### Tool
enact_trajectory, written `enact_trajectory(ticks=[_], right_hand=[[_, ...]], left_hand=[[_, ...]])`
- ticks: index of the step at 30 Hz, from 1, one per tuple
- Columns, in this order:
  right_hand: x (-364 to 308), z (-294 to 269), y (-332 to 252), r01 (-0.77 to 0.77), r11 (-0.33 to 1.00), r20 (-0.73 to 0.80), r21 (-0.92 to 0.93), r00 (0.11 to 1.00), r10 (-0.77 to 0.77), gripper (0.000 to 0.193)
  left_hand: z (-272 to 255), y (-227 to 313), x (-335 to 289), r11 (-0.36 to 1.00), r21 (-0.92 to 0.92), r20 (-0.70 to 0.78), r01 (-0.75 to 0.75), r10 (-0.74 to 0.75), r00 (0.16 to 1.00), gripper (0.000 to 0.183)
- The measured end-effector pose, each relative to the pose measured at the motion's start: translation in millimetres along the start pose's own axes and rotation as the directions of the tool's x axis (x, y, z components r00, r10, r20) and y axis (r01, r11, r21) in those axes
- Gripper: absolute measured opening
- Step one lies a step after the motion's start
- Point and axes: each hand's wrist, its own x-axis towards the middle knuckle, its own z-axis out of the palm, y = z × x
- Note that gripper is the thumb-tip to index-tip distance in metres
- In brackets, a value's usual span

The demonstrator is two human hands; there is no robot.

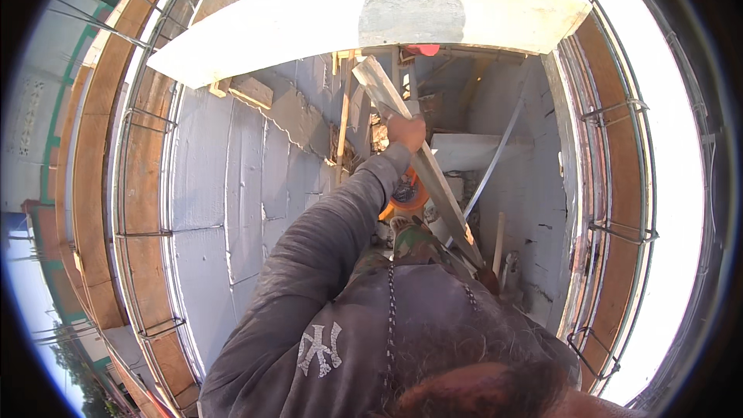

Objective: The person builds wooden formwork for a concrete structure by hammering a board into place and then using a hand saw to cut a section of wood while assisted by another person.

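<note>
My left hand [408,131] is closed around the upper part of a long, narrow wooden board [439,186]. The board slants from beneath the broad pale plank [286,39] down toward the right side of my body. At its lower end is a dark brown shape, perhaps my right hand [487,280]; shadow and my torso hide its fingers. Below my left hand, an orange bucket [410,192] with dark contents stands partly behind my forearm.
Grey block walls, left [201,178] and right [542,186], enclose this narrow space. Timber formwork [97,186] and wire-tied steel bars [646,162] run along their tops. The pale plank spans ahead, bearing a grey patch. A thin pale rod [499,143] leans right; rubble lies below.
</note>
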Motion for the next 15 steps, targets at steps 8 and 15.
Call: enact_trajectory(ticks=[8, 15], right_hand=[[-20, 10, -2, -0.124, 0.97, -0.101, 0.208, 0.984, 0.148, 0.017], [-44, 37, 38, -0.325, 0.878, 0.043, 0.351, 0.942, 0.332, 0.017]], left_hand=[[-32, 28, -43, 0.998, -0.067, -0.107, 0.013, -0.02, 0.994, 0.07], [-90, 106, -110, 0.954, -0.298, 0.019, -0.027, 0.035, 0.999, 0.099]])
